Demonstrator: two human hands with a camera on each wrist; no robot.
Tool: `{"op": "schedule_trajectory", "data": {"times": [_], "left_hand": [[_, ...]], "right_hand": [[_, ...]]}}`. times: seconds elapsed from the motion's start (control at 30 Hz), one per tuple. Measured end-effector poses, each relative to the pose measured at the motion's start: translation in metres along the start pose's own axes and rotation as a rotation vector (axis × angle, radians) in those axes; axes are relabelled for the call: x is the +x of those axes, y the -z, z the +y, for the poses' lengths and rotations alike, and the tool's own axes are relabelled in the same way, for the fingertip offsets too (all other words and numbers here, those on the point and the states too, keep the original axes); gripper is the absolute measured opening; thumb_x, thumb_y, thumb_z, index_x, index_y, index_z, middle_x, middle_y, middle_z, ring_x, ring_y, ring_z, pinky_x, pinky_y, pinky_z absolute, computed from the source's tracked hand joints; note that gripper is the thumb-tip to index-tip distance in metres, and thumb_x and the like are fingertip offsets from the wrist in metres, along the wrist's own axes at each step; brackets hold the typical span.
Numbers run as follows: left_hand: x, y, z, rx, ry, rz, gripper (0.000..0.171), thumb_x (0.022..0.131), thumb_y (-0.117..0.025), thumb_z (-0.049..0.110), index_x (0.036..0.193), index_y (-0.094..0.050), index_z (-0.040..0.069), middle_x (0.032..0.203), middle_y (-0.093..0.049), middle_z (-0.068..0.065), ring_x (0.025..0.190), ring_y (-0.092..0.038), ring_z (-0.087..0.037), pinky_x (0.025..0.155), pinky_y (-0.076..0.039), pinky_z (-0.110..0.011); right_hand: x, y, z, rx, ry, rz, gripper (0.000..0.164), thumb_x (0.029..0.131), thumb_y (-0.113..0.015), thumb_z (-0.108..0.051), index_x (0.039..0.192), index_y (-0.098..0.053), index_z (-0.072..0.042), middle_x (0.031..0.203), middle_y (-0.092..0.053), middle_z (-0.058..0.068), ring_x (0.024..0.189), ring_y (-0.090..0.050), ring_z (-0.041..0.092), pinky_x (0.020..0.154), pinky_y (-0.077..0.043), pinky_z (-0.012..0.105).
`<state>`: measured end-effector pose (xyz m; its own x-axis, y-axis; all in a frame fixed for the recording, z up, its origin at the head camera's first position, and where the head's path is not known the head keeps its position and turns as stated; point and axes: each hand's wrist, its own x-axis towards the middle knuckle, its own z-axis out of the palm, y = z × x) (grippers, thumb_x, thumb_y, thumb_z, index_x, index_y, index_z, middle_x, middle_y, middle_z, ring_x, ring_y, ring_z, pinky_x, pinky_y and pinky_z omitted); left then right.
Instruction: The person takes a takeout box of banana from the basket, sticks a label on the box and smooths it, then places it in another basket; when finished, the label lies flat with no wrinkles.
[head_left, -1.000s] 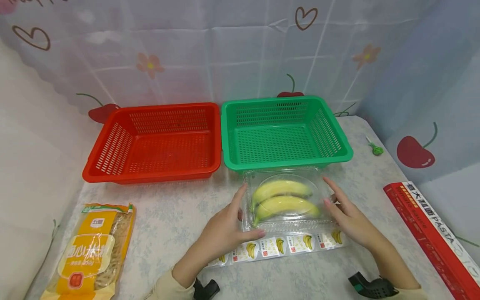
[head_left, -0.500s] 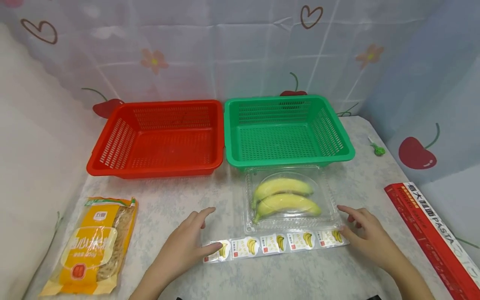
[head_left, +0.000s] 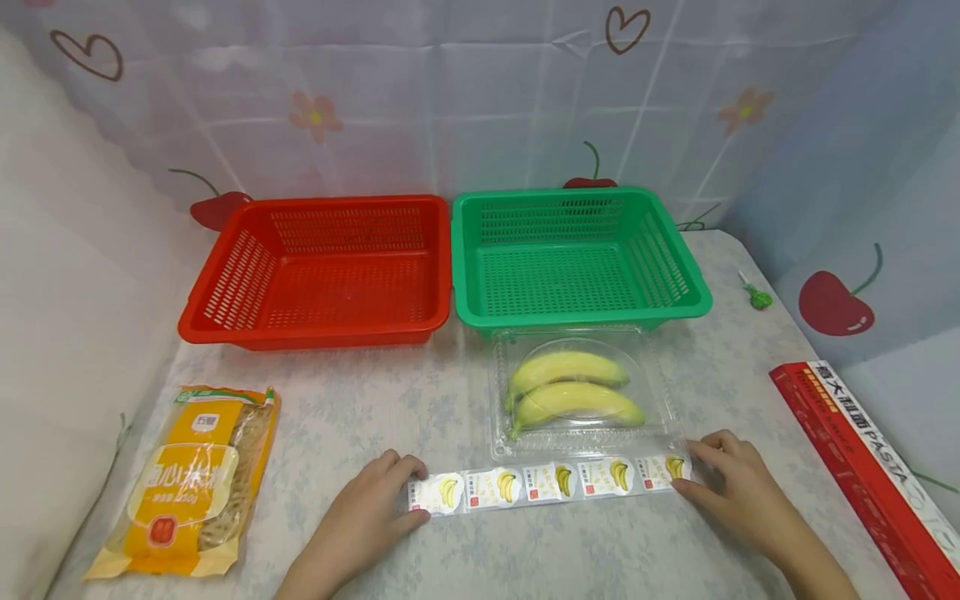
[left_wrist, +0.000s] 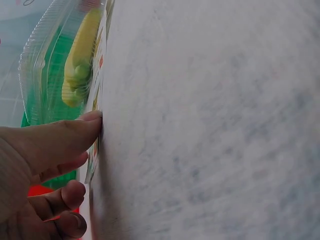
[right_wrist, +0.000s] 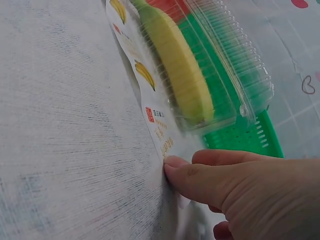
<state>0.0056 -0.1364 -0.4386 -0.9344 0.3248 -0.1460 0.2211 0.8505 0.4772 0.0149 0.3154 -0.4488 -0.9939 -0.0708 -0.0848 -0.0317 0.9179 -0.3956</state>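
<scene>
A strip of banana stickers (head_left: 523, 486) lies crosswise on the table in front of a clear plastic clamshell box (head_left: 497, 429). My left hand (head_left: 367, 508) grips the strip's left end between thumb and fingers. At the right end, my right hand (head_left: 738, 487) pinches it, thumb (right_wrist: 182, 175) on the near edge. Through the lid of the shut box show two bananas (head_left: 577, 404), one behind the other. In the left wrist view, the left thumb (left_wrist: 80, 132) presses the strip's end, with the other fingers curled beneath.
A red basket (head_left: 315, 335) and a green basket (head_left: 585, 319) stand side by side at the back. A yellow food packet (head_left: 187, 483) lies at the left, a long red pasta box (head_left: 862, 467) at the right. A small green item (head_left: 757, 296) lies at the back right.
Both hands have left the sides of the clamshell box and come down to the two ends of the sticker strip, taking hold of it. The box has stayed in place.
</scene>
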Motion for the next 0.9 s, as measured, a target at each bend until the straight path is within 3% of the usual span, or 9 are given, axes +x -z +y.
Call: {"op": "schedule_trajectory", "data": {"times": [0.13,0.27,0.43,0.6,0.8,0.9], "left_hand": [[-0.004,-0.001,-0.001,-0.012,0.003,-0.002,0.037,0.076,-0.085,0.031,0.106,-0.064,0.024,0.093,-0.053,0.014,0.077,-0.042,-0.003,0.067,-0.04,-0.022],[-0.006,0.0,-0.001,-0.023,0.002,-0.001,0.037,0.076,-0.085,0.03,0.106,-0.065,0.023,0.091,-0.053,0.013,0.076,-0.041,-0.003,0.065,-0.039,-0.021],[-0.008,0.0,-0.003,0.003,0.032,0.005,0.045,0.076,-0.085,0.033,0.115,-0.065,0.023,0.094,-0.057,0.013,0.078,-0.044,-0.002,0.067,-0.041,-0.023],[-0.007,0.0,-0.005,0.007,0.05,0.002,0.047,0.078,-0.084,0.035,0.12,-0.065,0.025,0.097,-0.058,0.013,0.078,-0.044,-0.003,0.066,-0.04,-0.022],[-0.008,-0.001,-0.004,-0.001,0.034,0.023,0.042,0.077,-0.084,0.032,0.114,-0.066,0.025,0.096,-0.057,0.013,0.077,-0.043,-0.003,0.064,-0.037,-0.021],[-0.01,0.0,-0.004,-0.011,0.03,0.03,0.039,0.076,-0.085,0.031,0.111,-0.067,0.024,0.095,-0.057,0.013,0.077,-0.043,-0.003,0.065,-0.038,-0.021]], "right_hand": [[-0.005,-0.002,0.001,0.013,0.026,0.025,0.041,0.075,-0.085,-0.025,0.114,-0.075,-0.018,0.097,-0.054,0.0,0.089,-0.044,0.018,0.071,-0.037,0.028],[-0.011,-0.002,0.002,0.002,0.046,0.01,0.037,0.076,-0.085,-0.023,0.112,-0.076,-0.025,0.095,-0.052,-0.005,0.089,-0.044,0.016,0.071,-0.038,0.027],[-0.015,0.002,-0.004,-0.028,0.048,-0.027,0.036,0.075,-0.085,-0.025,0.11,-0.076,-0.028,0.092,-0.053,-0.011,0.087,-0.044,0.009,0.069,-0.04,0.025],[-0.021,0.006,-0.024,-0.004,0.006,-0.132,0.035,0.079,-0.082,-0.033,0.113,-0.073,-0.029,0.082,-0.05,-0.013,0.076,-0.042,0.0,0.063,-0.04,0.021],[-0.03,0.013,-0.047,-0.14,-0.072,-0.172,0.043,0.081,-0.079,-0.039,0.121,-0.07,-0.025,0.075,-0.049,-0.009,0.071,-0.046,0.007,0.058,-0.041,0.021],[-0.032,0.017,-0.056,-0.136,-0.091,-0.152,0.044,0.082,-0.079,-0.037,0.123,-0.069,-0.025,0.076,-0.049,-0.009,0.071,-0.046,0.008,0.057,-0.041,0.021]]}}
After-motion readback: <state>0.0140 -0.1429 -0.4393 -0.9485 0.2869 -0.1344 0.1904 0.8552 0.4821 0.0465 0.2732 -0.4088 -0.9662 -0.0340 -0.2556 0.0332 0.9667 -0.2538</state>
